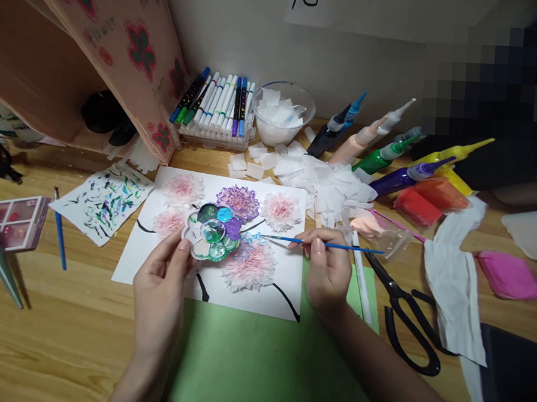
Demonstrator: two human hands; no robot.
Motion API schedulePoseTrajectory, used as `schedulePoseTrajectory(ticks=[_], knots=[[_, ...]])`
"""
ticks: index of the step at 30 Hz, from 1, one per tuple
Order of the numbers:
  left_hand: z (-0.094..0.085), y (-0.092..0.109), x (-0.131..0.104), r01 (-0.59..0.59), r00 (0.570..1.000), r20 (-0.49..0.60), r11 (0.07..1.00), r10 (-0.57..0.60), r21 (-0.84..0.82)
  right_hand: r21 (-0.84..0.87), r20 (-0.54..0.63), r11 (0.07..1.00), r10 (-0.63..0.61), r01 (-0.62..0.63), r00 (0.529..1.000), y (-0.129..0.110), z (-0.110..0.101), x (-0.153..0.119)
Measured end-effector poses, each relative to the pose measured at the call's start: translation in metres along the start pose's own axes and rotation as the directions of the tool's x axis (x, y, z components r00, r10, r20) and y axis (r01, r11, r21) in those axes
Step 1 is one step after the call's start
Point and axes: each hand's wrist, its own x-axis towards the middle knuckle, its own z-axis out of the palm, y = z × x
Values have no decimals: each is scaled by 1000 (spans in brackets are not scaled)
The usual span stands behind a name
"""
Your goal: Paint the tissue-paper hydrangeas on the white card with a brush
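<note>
My left hand [163, 270] grips the edge of a flower-shaped paint palette [213, 233] with green, blue, purple and white paint in its wells. The palette is held above a white sheet [133, 260] bearing several fluffy pink and white paper flowers. Between the fingers of my right hand [325, 267] is a thin blue paintbrush [342, 247], its tip pointing left beside the palette. Near that tip, the lower flower [249, 269] carries blue paint on its upper edge. Another flower [238, 203] behind the palette is edged in purple.
Scissors [401, 298] and a white marker [362, 284] lie to the right. Paper squares [323, 183] are heaped behind the sheet, near a clear bowl [282, 115] and several paint bottles [398, 178]. On the left are a paint-smeared cloth [104, 201] and another brush [61, 235].
</note>
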Motion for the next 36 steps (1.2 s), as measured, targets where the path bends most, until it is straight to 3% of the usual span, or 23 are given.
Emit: schedulePoseTrajectory(ticks=[5,10,13,19,36], knots=[[-1,0,0,-1,1000,-11,1000,1,-3,10,-65,1000,28,-27,998,1,0,0],[-1,-1,1,-18,1000,-5,1000,18,0,69,-116,997,-33,41,993,-2,0,2],[-2,-2,2,-8,1000,-19,1000,8,-2,82,-56,994,-62,67,996,-2,0,2],[-4,-3,3,9,1000,-15,1000,-9,-9,81,57,997,14,-19,998,0,-1,1],[-6,-6,6,-10,1000,6,1000,10,-22,81,47,997,4,-7,999,-3,0,4]])
